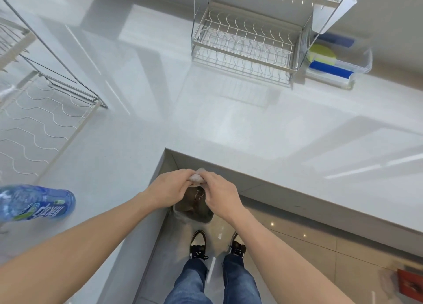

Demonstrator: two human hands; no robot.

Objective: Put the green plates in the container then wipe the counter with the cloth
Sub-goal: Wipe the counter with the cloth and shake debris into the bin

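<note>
Both hands, left hand (170, 188) and right hand (217, 195), fingers clamped on wadded cloth (196, 177) off surface (229, 125) inner corner edge; surface centre open; bottle (34, 203) at left edge, rack (245, 44) at far edge

L-shaped pale grey counter (229, 125), glossy — bright window-like reflections across the top. Wire dish rack (245, 42) at the back, a second wire rack (39, 111) on the left leg. Blue-labelled water bottle (34, 203) lying on its side at the left edge. Floor (309, 246) is beige glossy tile with small light glints; dark bin (194, 209) in the inside corner.
</note>
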